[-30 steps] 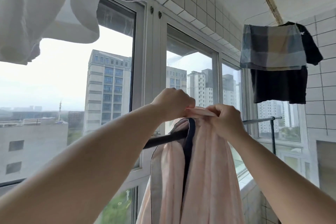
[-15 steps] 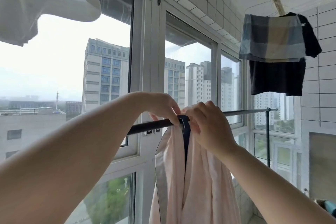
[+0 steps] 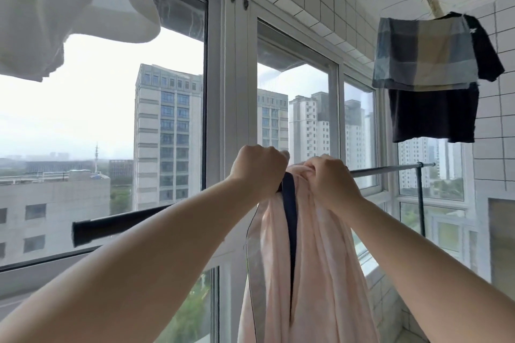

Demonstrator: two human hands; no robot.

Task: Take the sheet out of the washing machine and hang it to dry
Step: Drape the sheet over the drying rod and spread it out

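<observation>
- The left hand is curling its fingers round the top of the pink sheet at the drying rail.
- The right hand is gripping bunched sheet just to the right, also at the rail.
- The sheet is hanging straight down, its dark trim facing near.
- A checked cloth is hanging far right.

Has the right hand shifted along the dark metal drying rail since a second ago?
Cannot tell. The right hand grips the bunched pale pink sheet on the dark metal drying rail in every picture, but the camera itself moved.
</observation>
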